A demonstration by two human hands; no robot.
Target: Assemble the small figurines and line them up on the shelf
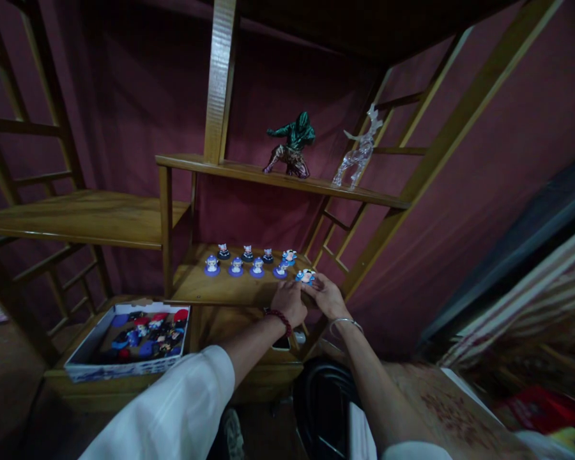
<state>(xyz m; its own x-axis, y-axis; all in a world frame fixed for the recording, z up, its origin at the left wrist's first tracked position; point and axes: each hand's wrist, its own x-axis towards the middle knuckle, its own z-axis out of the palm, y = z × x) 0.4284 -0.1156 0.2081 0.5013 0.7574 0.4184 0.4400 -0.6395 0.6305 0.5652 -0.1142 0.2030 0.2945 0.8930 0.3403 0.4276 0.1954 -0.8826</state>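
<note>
A small blue-and-white figurine [305, 276] stands or is held at the front right of the lower shelf board [230, 294], right at the person's fingertips. It looks like moulded plastic: probably light, rigid and a little slick, with small projecting parts that could snap or scuff if squeezed. The sturdiest hold would likely be low, a thumb and forefinger pinching opposite sides near the bottom, leaving the head free of pressure.

The left hand [290, 301], a dark red bracelet [278, 317] at its wrist, reaches over the board's front edge, fingers bent and bunched close together, their tips at the near side of the figurine. The right hand [328, 296], wearing a silver bangle [345, 323], comes in at the board's right end, fingers gently curved, only slightly parted, and seemingly touching the figurine's right side. Whether either hand grips it or merely steadies it cannot be told, since the contact is small and partly hidden.

Across the board, left of the hands, stand purple-based figurines [236, 267], with dark-based figurines [248, 253] behind them; a second blue-and-white piece [289, 257] is at the board's back right.
</note>
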